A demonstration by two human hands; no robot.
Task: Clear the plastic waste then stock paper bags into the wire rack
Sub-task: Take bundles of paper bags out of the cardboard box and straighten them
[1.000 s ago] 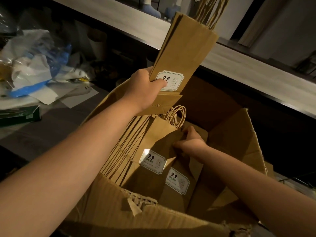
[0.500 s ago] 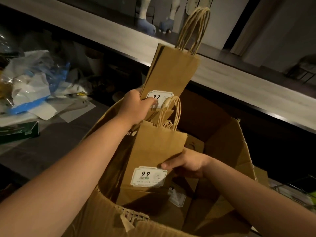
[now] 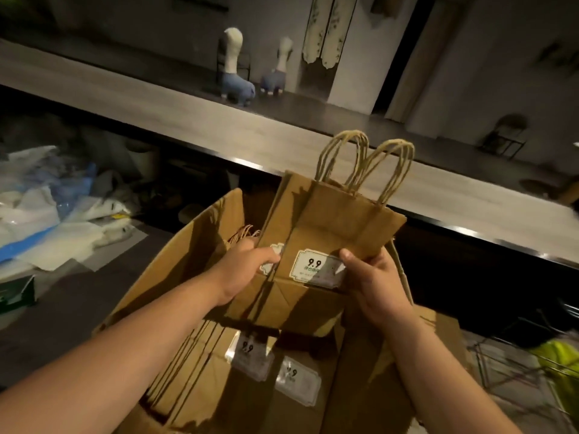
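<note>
A flat stack of brown paper bags (image 3: 332, 227) with twisted handles and a white "9.9" label is held upright above an open cardboard box (image 3: 200, 245). My left hand (image 3: 241, 270) grips the stack's lower left side. My right hand (image 3: 372, 283) pinches its lower right edge, thumb on the label. Several more paper bags (image 3: 219, 371) with the same labels stand inside the box below. Crumpled white and blue plastic waste (image 3: 47, 214) lies on the counter at the far left. Part of a wire rack (image 3: 513, 364) shows at the lower right.
A raised pale counter ledge (image 3: 219, 130) runs across behind the box. A green carton (image 3: 15, 296) sits at the left edge. Something bright yellow-green (image 3: 560, 364) lies in the wire frame at right. Two plush animals (image 3: 235, 76) stand on the floor beyond.
My right hand lifted another bag out of the box and brought it against the stack in my left hand. Both hands now hold the stack together. The camera has tilted up.
</note>
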